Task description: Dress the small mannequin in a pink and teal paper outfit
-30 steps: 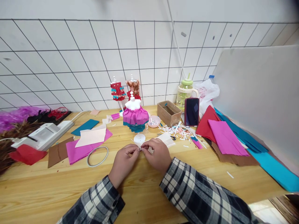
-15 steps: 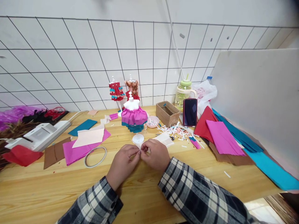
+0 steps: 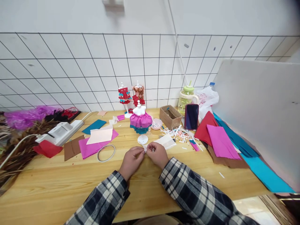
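My left hand (image 3: 132, 160) and my right hand (image 3: 158, 153) meet fingertip to fingertip over the table's middle, both closed in a pinch. Between them is a small piece of white paper (image 3: 145, 147), mostly covered by the fingers. Just beyond stands a small white dress form (image 3: 139, 110) on a round base, wearing a magenta skirt (image 3: 141, 120) with a teal ruffle below. To the right of it lies a folded off-white sheet (image 3: 166, 142), partly behind my right hand. A roll of tape (image 3: 106, 153) rests left of my left hand.
Two dressed forms, one in red (image 3: 124, 95), stand by the wall. Right of centre are a cardboard box (image 3: 170, 117), a phone (image 3: 191, 117), a jug (image 3: 185, 101) and paper scraps (image 3: 181, 133). Coloured paper (image 3: 222, 142) lies right; a power strip (image 3: 60, 131) lies left.
The camera view has tilted up and turned left, so the things appear further right. My hands remain pinched together, with a bit more of the white paper showing between them.
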`<state>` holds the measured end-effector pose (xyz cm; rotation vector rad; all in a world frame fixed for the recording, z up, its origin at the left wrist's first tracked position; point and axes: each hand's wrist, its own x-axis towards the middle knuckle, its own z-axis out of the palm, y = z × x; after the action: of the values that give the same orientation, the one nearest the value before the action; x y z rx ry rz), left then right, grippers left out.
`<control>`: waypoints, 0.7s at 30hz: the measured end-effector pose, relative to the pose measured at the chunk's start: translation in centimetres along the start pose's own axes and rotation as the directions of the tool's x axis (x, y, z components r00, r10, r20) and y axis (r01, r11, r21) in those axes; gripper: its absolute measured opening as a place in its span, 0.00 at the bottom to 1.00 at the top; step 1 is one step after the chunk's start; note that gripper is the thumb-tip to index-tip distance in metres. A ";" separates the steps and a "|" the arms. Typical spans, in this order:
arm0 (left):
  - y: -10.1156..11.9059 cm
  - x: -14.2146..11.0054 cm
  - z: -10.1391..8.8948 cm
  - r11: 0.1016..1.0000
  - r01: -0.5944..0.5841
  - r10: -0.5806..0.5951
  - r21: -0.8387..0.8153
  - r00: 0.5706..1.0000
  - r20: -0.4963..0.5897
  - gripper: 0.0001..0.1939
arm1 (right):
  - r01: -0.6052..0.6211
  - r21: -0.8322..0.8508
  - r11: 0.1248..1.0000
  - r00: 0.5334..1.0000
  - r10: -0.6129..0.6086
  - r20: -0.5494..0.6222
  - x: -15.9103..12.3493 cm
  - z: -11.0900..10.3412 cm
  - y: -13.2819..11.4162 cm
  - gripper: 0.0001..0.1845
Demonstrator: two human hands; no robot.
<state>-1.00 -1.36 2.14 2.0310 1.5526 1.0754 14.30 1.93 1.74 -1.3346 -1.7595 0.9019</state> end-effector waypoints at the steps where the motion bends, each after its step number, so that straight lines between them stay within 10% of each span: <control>1: 0.1 -0.1 0.0 1.000 0.006 -0.006 -0.003 1.000 0.003 0.12 | 0.000 -0.017 1.000 1.000 0.000 -0.010 0.0 -0.1 0.0 0.04; 9: 0.5 -1.4 -0.9 0.989 0.123 -0.123 -0.076 0.992 0.000 0.15 | -0.075 -0.193 0.978 0.995 0.059 -0.086 0.7 -2.5 0.7 0.03; 21: -1.0 -5.1 -5.7 0.962 0.264 -0.270 0.063 0.955 0.121 0.19 | -0.378 -0.395 0.838 0.922 0.300 -0.246 0.5 -13.1 6.2 0.07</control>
<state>-6.51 -6.66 3.36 1.8123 1.7365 0.7976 28.46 4.98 2.73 -2.0072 -1.6696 0.5570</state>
